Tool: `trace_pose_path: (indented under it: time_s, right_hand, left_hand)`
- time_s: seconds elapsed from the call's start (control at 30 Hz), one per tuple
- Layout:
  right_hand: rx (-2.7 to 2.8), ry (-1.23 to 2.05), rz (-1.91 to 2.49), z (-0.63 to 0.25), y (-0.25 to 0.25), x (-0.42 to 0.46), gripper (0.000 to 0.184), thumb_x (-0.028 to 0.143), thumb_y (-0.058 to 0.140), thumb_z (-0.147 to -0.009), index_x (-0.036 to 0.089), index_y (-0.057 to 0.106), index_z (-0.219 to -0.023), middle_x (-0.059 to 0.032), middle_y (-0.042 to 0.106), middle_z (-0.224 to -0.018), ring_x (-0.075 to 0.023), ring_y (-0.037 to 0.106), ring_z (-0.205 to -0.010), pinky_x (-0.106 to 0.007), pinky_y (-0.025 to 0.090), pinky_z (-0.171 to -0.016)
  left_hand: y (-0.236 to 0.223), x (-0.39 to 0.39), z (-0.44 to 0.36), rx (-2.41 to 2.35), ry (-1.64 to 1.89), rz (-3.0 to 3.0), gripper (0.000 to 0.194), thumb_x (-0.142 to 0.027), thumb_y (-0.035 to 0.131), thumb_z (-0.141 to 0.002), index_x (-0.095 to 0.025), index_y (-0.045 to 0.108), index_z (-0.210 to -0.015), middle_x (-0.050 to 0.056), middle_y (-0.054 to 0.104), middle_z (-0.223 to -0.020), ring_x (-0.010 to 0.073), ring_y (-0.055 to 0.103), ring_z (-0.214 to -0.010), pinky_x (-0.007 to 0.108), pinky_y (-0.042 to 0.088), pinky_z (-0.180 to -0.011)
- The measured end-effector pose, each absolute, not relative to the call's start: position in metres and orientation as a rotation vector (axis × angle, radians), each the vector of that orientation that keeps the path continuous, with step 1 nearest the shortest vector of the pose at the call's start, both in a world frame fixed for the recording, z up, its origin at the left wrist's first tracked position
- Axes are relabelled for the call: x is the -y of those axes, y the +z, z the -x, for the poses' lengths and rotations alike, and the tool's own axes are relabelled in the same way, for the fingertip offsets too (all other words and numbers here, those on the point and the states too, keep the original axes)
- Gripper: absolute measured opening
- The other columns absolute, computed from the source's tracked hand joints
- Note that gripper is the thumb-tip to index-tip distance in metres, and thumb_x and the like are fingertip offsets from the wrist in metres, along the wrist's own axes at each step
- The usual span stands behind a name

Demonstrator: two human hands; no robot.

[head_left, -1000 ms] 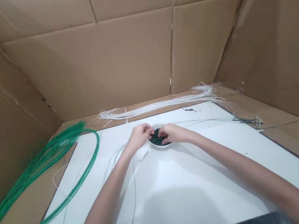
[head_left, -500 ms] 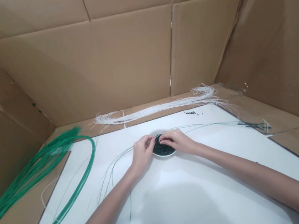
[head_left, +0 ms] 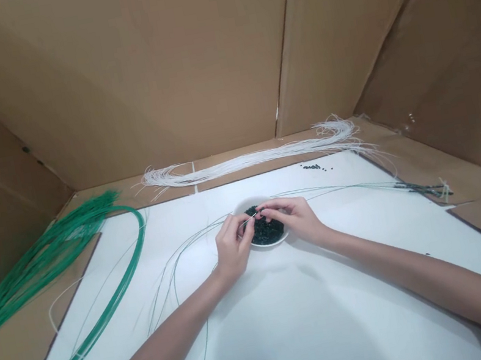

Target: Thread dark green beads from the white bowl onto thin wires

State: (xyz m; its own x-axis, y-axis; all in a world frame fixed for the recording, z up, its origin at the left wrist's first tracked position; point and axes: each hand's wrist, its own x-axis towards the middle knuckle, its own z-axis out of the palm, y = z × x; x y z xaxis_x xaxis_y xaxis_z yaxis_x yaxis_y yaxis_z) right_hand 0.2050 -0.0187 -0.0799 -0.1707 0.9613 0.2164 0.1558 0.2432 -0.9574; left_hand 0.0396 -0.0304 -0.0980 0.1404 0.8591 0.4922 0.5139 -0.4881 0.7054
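Note:
A small white bowl (head_left: 245,205) full of dark green beads (head_left: 267,232) stands on a white board, between my hands. My left hand (head_left: 233,246) pinches the end of a thin green wire (head_left: 250,219) just above the bowl. My right hand (head_left: 291,217) lies close by, its fingertips over the beads and almost meeting the wire's tip. Whether those fingers hold a bead is hidden. Other thin green wires curve across the board on both sides of my hands.
A white board (head_left: 371,287) lies on brown cardboard, with cardboard walls (head_left: 112,84) behind and beside it. A bundle of white strands (head_left: 249,161) lies at the back, a thick green wire bundle (head_left: 48,251) at left, and loose dark beads (head_left: 315,167) near the far edge.
My hands have drawn slightly apart over the bowl, showing more of its rim and beads. The left fingers now visibly pinch the wire's tip. The whole view has shifted slightly.

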Motion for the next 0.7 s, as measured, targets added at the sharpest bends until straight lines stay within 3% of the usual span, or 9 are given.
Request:
trace_pose_path:
  time_s: [0.17, 0.37, 0.53, 0.7]
  right_hand:
    - [1.545, 1.043, 1.080, -0.206, -0.081, 0.018, 0.023, 0.034, 0.059, -0.073, 0.017, 0.068, -0.084, -0.0039, 0.069, -0.080, -0.0135, 0.060, -0.064, -0.028, 0.049, -0.070]
    - [1.548, 1.067, 1.038, -0.207, -0.082, 0.017, 0.024, 0.035, 0.057, -0.075, 0.017, 0.067, -0.086, -0.0039, 0.070, -0.080, -0.0134, 0.059, -0.066, -0.029, 0.048, -0.074]
    - [1.549, 1.078, 1.036, -0.207, -0.080, 0.017, 0.025, 0.036, 0.056, -0.076, 0.016, 0.067, -0.086, -0.0045, 0.069, -0.080, -0.0129, 0.058, -0.067, -0.029, 0.047, -0.074]
    - [1.539, 1.084, 1.048, -0.207, -0.078, 0.018, 0.026, 0.038, 0.055, -0.077, 0.015, 0.067, -0.085, -0.0048, 0.068, -0.078, -0.0118, 0.057, -0.065, -0.027, 0.047, -0.071]
  left_hand:
    - [-0.099, 0.030, -0.039, -1.198, 1.324, -2.098, 0.021, -0.028, 0.040, -0.087, -0.017, 0.058, -0.085, 0.001, 0.053, -0.070, 0.0110, 0.046, -0.062, 0.022, 0.037, -0.060]
    - [-0.100, 0.030, -0.039, -1.149, 1.359, -2.167, 0.020, -0.023, 0.040, -0.088, -0.016, 0.059, -0.088, 0.002, 0.055, -0.071, 0.0124, 0.047, -0.069, 0.024, 0.038, -0.065]
    - [-0.104, 0.029, -0.039, -1.207, 1.461, -2.313, 0.021, -0.017, 0.035, -0.088, -0.016, 0.055, -0.093, 0.005, 0.058, -0.081, 0.0146, 0.044, -0.075, 0.027, 0.038, -0.071]
    - [-0.113, 0.027, -0.039, -1.273, 1.570, -2.160, 0.016, -0.017, 0.035, -0.088, -0.017, 0.047, -0.099, 0.004, 0.059, -0.088, 0.0124, 0.052, -0.077, 0.024, 0.041, -0.070]
